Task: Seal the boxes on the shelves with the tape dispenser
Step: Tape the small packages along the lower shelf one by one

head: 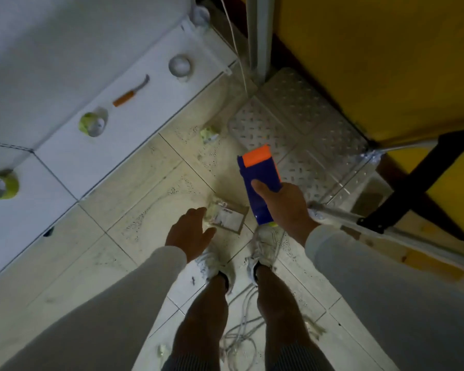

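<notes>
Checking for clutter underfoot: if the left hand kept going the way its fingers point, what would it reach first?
Probably the flat packet on the floor tiles: the left hand, open, points its fingers toward it. Depth is unclear, since the hand hangs well above the floor and may not be level with it.

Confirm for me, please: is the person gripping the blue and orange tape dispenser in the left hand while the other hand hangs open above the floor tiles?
Not quite. The head view shows the tape dispenser gripped in the right hand, not the left. The left hand is the one that hangs open above the floor tiles.
</notes>
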`<act>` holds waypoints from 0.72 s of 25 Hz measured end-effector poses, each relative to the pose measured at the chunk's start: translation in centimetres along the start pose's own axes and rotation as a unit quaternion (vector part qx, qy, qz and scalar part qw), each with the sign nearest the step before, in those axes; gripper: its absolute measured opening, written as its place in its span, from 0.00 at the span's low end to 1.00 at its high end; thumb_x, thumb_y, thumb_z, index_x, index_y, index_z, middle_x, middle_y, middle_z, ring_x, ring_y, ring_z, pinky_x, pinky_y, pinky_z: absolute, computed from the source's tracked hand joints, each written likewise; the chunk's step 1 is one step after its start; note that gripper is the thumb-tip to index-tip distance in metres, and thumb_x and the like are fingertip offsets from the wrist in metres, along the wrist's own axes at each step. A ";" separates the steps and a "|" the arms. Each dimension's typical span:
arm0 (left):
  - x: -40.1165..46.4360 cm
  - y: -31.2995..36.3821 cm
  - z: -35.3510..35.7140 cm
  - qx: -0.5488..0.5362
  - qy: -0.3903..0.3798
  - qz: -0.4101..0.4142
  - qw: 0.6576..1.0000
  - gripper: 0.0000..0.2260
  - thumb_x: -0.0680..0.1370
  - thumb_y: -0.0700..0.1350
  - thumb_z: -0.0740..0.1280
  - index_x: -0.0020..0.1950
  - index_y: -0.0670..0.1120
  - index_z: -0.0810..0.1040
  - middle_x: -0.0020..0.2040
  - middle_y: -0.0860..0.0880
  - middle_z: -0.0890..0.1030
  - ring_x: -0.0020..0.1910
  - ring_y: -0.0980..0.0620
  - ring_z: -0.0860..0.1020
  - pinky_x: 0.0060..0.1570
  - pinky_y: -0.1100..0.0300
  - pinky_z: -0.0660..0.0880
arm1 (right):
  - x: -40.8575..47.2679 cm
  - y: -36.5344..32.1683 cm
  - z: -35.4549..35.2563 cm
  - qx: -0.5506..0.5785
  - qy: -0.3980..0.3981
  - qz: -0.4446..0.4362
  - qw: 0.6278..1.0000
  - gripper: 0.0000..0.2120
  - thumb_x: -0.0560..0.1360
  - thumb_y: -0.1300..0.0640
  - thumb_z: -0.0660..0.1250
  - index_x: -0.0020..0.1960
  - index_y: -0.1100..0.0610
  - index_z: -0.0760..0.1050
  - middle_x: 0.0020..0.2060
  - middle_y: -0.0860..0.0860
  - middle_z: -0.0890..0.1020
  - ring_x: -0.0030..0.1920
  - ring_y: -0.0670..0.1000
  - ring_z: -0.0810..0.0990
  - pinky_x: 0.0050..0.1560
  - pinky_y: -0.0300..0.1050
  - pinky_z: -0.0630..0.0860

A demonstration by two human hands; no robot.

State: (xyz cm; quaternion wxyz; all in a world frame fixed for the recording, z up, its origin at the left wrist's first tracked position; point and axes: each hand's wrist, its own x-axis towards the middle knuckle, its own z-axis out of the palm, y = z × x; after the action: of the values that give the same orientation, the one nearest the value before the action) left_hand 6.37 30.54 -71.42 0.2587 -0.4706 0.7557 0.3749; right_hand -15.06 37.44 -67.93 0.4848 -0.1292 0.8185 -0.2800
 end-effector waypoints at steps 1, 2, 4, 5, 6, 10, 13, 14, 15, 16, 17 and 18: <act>2.0 -0.8 2.0 0.000 -0.011 -0.011 1.000 0.27 0.79 0.54 0.61 0.75 0.47 0.59 0.71 0.45 0.66 0.69 0.45 0.67 0.67 0.51 0.66 | 1.7 2.3 0.7 -0.001 0.005 -0.001 1.000 0.24 0.72 0.40 0.70 0.43 0.63 0.79 0.35 0.60 0.83 0.35 0.60 0.81 0.38 0.54 0.78; 3.8 -1.7 3.9 -0.003 -0.019 -0.023 1.000 0.27 0.79 0.54 0.61 0.75 0.47 0.60 0.71 0.45 0.66 0.69 0.45 0.68 0.66 0.51 0.66 | 3.3 4.5 1.4 0.002 0.010 -0.002 1.000 0.27 0.71 0.38 0.70 0.47 0.65 0.79 0.38 0.62 0.83 0.38 0.63 0.82 0.40 0.58 0.79; 8.0 -3.4 7.3 0.003 -0.033 -0.045 0.998 0.26 0.79 0.52 0.61 0.75 0.46 0.60 0.71 0.44 0.67 0.69 0.44 0.68 0.66 0.52 0.67 | 7.1 8.6 2.6 0.005 0.008 0.006 1.000 0.31 0.70 0.36 0.70 0.49 0.66 0.79 0.40 0.64 0.83 0.39 0.65 0.82 0.40 0.62 0.80; 9.9 -4.2 8.7 0.012 -0.039 -0.052 0.998 0.26 0.80 0.52 0.61 0.75 0.46 0.60 0.71 0.44 0.67 0.68 0.44 0.68 0.65 0.51 0.67 | 8.6 10.2 3.2 0.000 0.004 0.014 1.000 0.31 0.70 0.36 0.70 0.49 0.67 0.79 0.40 0.64 0.83 0.39 0.65 0.82 0.40 0.62 0.80; 12.0 -4.9 10.1 0.021 -0.040 -0.056 0.997 0.26 0.80 0.52 0.62 0.75 0.45 0.60 0.70 0.43 0.67 0.68 0.43 0.68 0.64 0.51 0.67 | 10.3 11.7 3.7 -0.007 0.000 0.019 1.000 0.31 0.70 0.36 0.70 0.48 0.67 0.79 0.40 0.65 0.83 0.39 0.65 0.82 0.39 0.62 0.80; 19.0 -6.7 14.8 0.014 -0.019 -0.049 0.998 0.26 0.79 0.50 0.64 0.74 0.44 0.61 0.69 0.41 0.68 0.66 0.40 0.70 0.64 0.47 0.69 | 15.0 16.9 6.6 -0.030 0.001 0.034 0.999 0.29 0.72 0.39 0.70 0.47 0.68 0.79 0.39 0.64 0.84 0.39 0.64 0.83 0.39 0.58 0.80; 22.7 -8.2 17.8 -0.004 0.006 -0.043 0.999 0.30 0.77 0.49 0.67 0.74 0.45 0.59 0.70 0.40 0.66 0.66 0.39 0.69 0.63 0.45 0.70 | 16.9 20.2 9.1 -0.051 -0.010 0.061 0.997 0.23 0.73 0.40 0.70 0.42 0.63 0.78 0.33 0.56 0.82 0.34 0.57 0.81 0.35 0.49 0.78; 23.7 -8.8 18.5 -0.021 0.007 -0.049 0.999 0.34 0.75 0.49 0.69 0.76 0.48 0.56 0.72 0.40 0.64 0.67 0.38 0.68 0.64 0.44 0.69 | 17.4 21.2 9.9 -0.054 -0.015 0.066 0.996 0.22 0.72 0.40 0.70 0.40 0.61 0.78 0.32 0.53 0.81 0.33 0.54 0.80 0.34 0.47 0.76; 24.6 -9.3 19.2 -0.038 0.004 -0.051 0.998 0.39 0.74 0.50 0.71 0.77 0.52 0.51 0.74 0.40 0.60 0.69 0.37 0.66 0.65 0.42 0.69 | 17.9 21.9 10.5 -0.053 -0.016 0.069 0.996 0.21 0.72 0.40 0.70 0.41 0.60 0.78 0.33 0.52 0.81 0.34 0.54 0.81 0.34 0.47 0.76; 25.4 -9.8 19.9 -0.051 -0.004 -0.047 0.998 0.43 0.73 0.51 0.73 0.77 0.56 0.47 0.76 0.41 0.57 0.69 0.36 0.65 0.65 0.41 0.68 | 18.4 22.7 11.0 -0.050 -0.015 0.069 0.996 0.22 0.72 0.40 0.71 0.42 0.61 0.78 0.34 0.54 0.82 0.35 0.55 0.81 0.35 0.48 0.77; 26.0 -10.0 20.4 -0.061 -0.012 -0.039 0.997 0.45 0.72 0.52 0.73 0.77 0.60 0.44 0.77 0.42 0.54 0.69 0.36 0.66 0.64 0.41 0.69 | 18.9 23.3 11.5 -0.049 -0.012 0.068 0.996 0.23 0.72 0.40 0.71 0.43 0.62 0.79 0.35 0.55 0.82 0.36 0.56 0.82 0.36 0.50 0.78; 26.6 -10.0 20.8 -0.073 -0.015 -0.033 0.997 0.45 0.71 0.52 0.74 0.76 0.62 0.44 0.76 0.42 0.55 0.67 0.36 0.68 0.62 0.42 0.71 | 19.4 23.8 11.9 -0.053 -0.009 0.065 0.996 0.24 0.72 0.40 0.70 0.43 0.63 0.79 0.36 0.56 0.83 0.37 0.57 0.82 0.36 0.51 0.78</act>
State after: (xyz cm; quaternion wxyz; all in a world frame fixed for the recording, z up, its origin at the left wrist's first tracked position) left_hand 4.93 30.89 -106.58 0.2475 -0.5067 0.7066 0.4273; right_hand -12.95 43.43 -100.25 0.5016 -0.1033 0.8345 -0.2032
